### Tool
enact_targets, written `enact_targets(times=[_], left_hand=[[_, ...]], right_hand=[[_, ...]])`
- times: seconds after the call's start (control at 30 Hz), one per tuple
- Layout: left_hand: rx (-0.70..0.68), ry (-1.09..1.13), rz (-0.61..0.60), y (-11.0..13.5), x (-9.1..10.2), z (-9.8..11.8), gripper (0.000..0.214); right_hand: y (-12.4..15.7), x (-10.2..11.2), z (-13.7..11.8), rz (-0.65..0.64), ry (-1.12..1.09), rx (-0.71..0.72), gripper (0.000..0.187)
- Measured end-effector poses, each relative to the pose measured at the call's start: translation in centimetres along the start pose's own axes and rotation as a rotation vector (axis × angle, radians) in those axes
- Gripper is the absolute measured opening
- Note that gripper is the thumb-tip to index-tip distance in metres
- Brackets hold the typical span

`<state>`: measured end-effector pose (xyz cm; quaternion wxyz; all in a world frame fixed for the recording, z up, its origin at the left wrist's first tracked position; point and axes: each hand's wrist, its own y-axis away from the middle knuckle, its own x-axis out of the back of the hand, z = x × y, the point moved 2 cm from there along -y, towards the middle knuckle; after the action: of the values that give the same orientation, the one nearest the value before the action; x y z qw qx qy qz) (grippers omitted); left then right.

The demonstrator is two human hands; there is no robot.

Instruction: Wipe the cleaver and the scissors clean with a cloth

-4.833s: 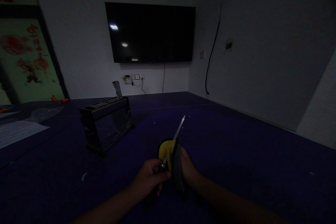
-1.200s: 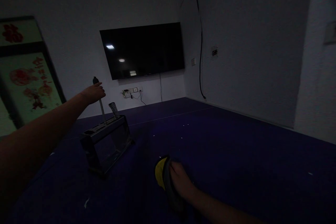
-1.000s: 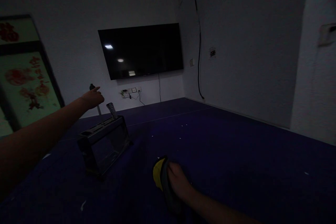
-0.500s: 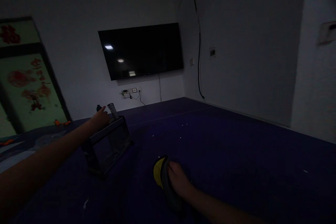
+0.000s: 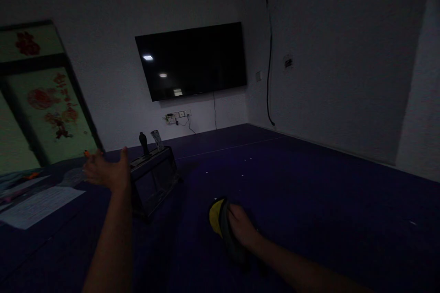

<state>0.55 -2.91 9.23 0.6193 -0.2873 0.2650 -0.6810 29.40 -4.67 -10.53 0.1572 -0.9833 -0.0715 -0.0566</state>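
Note:
My left hand [image 5: 107,171] is raised with its fingers spread, holding nothing, just left of a small dark rack [image 5: 151,187]. On top of the rack stand a dark vase-shaped object [image 5: 143,143] and a patterned, glass-like piece [image 5: 157,140]. At lower centre my right hand [image 5: 242,226] grips a folded yellow and grey cloth [image 5: 217,217] low over the dark blue surface [image 5: 302,201]. The dimness hides whether all of the cloth touches it.
Small white scraps [image 5: 242,175] lie scattered on the blue surface. White paper sheets [image 5: 44,203] and orange items [image 5: 31,175] are at the left. A television [image 5: 194,62] hangs on the far wall, and a black cable [image 5: 269,78] runs down near the corner.
My left hand has come off the top of the rack, moving left and down, and its fingers have spread. My right hand still grips the cloth; the view has shifted slightly.

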Motion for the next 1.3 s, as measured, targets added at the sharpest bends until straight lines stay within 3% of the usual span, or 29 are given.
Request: enact_targets(times=[0.07,0.13,0.27,0.37,0.57,0.73,0.9,1.03,1.17,1.3], left_hand=[[0.267,0.053,-0.069,0.6,-0.5,-1.6,0.093],[0.361,0.085,-0.140,1.3,-1.4,-2.8,0.102],[0.352,0.135,-0.185,2.4,-2.7,-4.6,0.104],[0.279,0.227,-0.210,3.1,-3.3,-5.4,0.093],[0.221,0.322,-0.166,3.6,-4.3,-6.8,0.094],[0.256,0.443,-0.151,3.2,-5.3,-7.5,0.088],[0.310,0.537,-0.126,3.3,-5.0,-7.2,0.084],[0.321,0.614,-0.120,2.9,-4.3,-6.1,0.081],[0.301,0.729,-0.112,1.8,-3.0,-3.7,0.078],[0.307,0.852,-0.157,1.3,-1.6,-0.6,0.076]], right_hand=[[0.0,0.0,0.1,-0.010,-0.008,-0.010,0.036],[0.1,0.0,0.1,-0.011,-0.008,-0.017,0.035],[0.1,0.1,0.1,-0.031,0.005,-0.022,0.034],[0.2,0.2,-0.1,-0.060,0.016,-0.002,0.031],[-0.1,-0.2,-0.3,-0.067,0.148,0.044,0.007],[0.1,-0.2,-0.9,0.003,0.342,0.049,0.015],[1.0,0.8,-2.4,0.091,0.363,0.207,0.008],[1.4,1.6,-3.0,0.177,0.305,0.313,0.018],[1.0,2.0,-4.3,0.290,0.367,0.418,0.029],[-1.3,2.6,-7.6,0.373,0.378,0.470,0.042]])
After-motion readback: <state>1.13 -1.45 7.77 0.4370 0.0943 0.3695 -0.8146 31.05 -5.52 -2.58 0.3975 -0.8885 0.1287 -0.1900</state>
